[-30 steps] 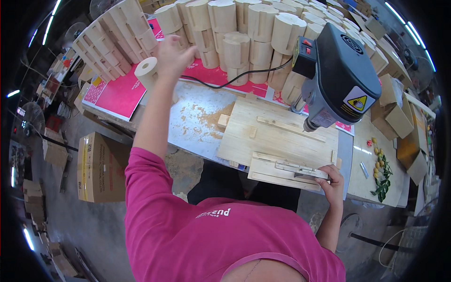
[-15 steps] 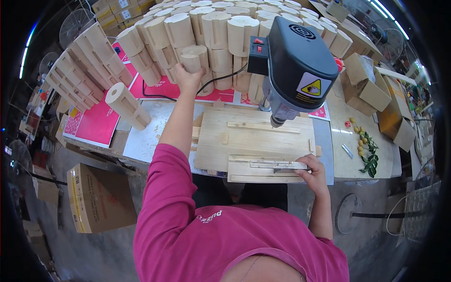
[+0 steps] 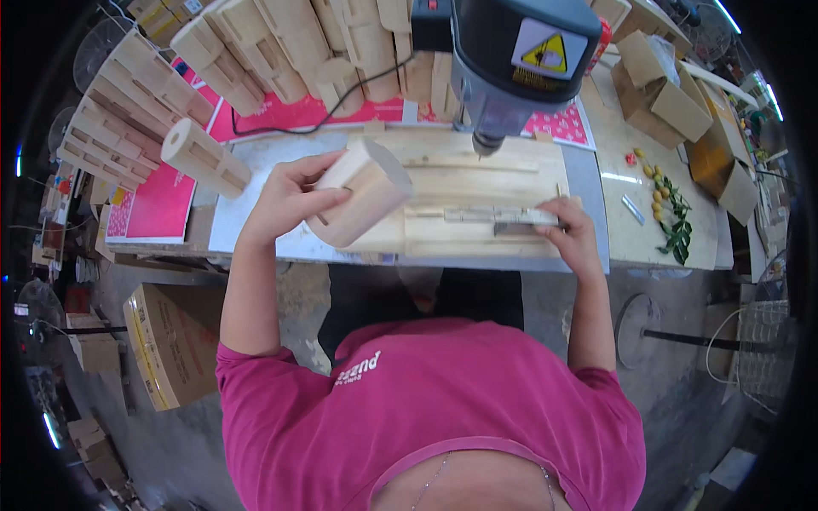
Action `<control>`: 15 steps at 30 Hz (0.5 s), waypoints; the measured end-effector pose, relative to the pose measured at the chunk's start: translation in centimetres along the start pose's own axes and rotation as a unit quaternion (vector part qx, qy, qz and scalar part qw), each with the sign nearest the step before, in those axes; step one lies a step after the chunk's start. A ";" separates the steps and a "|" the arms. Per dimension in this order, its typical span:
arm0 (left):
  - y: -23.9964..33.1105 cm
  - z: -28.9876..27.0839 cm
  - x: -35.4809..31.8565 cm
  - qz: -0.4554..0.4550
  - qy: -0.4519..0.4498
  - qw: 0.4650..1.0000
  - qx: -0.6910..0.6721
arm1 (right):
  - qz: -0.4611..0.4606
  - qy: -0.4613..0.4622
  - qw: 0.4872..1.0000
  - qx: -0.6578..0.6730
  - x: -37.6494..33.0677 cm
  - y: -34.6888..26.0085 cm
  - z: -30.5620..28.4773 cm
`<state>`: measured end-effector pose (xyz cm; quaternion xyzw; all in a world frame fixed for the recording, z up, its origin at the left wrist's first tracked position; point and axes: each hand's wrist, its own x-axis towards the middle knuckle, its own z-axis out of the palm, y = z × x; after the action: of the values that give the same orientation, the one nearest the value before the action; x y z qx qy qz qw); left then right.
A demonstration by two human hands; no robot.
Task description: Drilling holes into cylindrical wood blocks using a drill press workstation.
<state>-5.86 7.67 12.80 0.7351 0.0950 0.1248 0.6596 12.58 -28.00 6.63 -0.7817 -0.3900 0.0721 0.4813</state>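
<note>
Wooden cylinder block (image 3: 362, 203): now gripped in the left hand (image 3: 285, 198), fingers wrapped round its side, brought down from the stack (image 3: 281, 43) to the wooden jig (image 3: 477, 204). Long axis slants, round end up-right toward the drill press (image 3: 511, 60). Right hand (image 3: 573, 238) presses flat on the jig's edge.

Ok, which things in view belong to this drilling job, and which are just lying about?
In use:
left hand gripping the pale round wooden block
right hand on the flat wooden jig board
grey drill press head

Lying about:
stacked pale wooden blocks
brown cardboard boxes
small leafy twig with yellow fruit
</note>
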 end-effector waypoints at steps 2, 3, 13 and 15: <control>0.2 1.5 -0.1 -0.058 -0.111 0.985 0.118 | 0.011 -0.001 1.000 0.008 0.2 0.5 0.1; 0.4 2.4 0.1 -0.056 -0.129 0.978 0.155 | 0.016 -0.005 1.000 0.019 0.3 0.6 0.1; -2.7 4.5 4.1 -0.096 -0.303 0.930 0.184 | 0.029 -0.030 0.998 0.040 0.4 0.5 0.0; -3.0 4.5 4.6 -0.110 -0.315 0.927 0.172 | 0.042 -0.033 0.998 0.046 0.4 0.5 0.0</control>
<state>-0.01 5.19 9.70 0.8235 -0.0178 -0.2050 0.5287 13.14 -27.87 6.30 -0.7716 -0.3687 0.1354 0.5004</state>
